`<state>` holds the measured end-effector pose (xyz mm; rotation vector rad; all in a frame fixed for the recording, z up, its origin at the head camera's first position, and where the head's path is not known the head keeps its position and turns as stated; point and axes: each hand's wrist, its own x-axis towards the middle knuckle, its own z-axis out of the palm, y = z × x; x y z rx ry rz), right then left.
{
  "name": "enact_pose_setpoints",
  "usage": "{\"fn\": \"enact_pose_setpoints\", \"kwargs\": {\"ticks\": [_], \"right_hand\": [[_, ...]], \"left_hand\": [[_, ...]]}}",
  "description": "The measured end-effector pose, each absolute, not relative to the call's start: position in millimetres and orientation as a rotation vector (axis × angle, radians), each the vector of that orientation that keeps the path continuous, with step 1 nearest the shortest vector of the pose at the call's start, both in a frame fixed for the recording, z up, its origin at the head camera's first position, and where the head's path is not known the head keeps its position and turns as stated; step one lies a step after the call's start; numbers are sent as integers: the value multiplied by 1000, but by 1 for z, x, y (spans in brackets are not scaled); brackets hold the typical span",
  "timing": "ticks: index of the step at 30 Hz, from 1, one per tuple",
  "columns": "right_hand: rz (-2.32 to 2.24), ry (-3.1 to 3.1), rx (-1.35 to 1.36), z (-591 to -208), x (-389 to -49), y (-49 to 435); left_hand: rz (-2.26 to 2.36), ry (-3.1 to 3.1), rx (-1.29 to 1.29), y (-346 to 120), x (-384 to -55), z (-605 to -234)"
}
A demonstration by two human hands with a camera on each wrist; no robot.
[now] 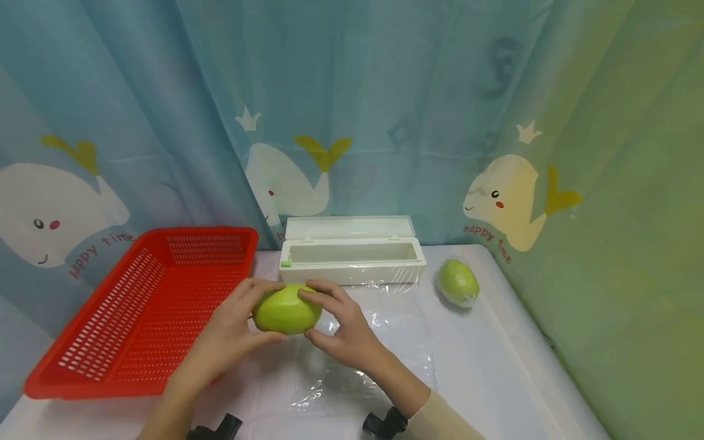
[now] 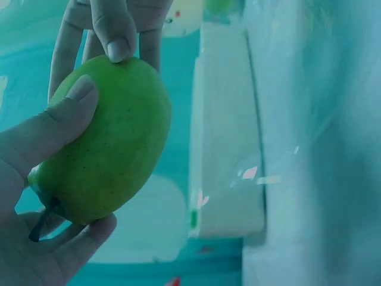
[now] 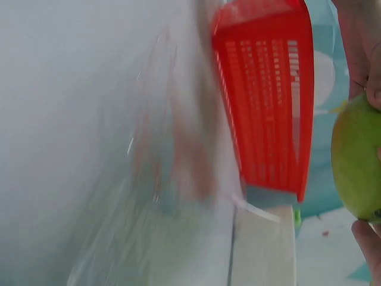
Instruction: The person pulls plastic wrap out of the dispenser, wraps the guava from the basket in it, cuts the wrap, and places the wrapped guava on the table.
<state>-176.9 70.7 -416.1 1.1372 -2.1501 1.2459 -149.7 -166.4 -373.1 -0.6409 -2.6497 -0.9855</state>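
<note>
A green mango (image 1: 287, 310) is held up between both hands, above the table. My left hand (image 1: 233, 324) grips its stem end, thumb below and fingers over the top; the short dark stem shows in the left wrist view. My right hand (image 1: 346, 324) pinches the opposite, rounded end between thumb and fingers. Beneath the hands a sheet of clear plastic wrap (image 1: 398, 342) lies spread on the table, running up to a white wrap dispenser box (image 1: 352, 273) whose lid stands raised. Only part of the mango (image 3: 357, 158) enters the right wrist view.
On the left sits a red plastic basket (image 1: 176, 318) with perforated sides. Another green mango (image 1: 458, 280), covered in clear wrap, lies to the right of the box. A curtain (image 1: 385, 110) with whale prints hangs behind the white table (image 1: 495, 366).
</note>
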Motion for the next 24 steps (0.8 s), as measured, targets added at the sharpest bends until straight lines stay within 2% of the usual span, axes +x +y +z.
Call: {"fn": "enact_pose_setpoints", "kwargs": {"ticks": [15,24], "right_hand": [[1502,-2347,1125,-431,-185,152],[1513,-2415,1158,-427,-194,185]], "left_hand": [[-1221,-2690,-793,-105,-172,-400],[-1594,-2605,-1061,-94,-187,-411]]}}
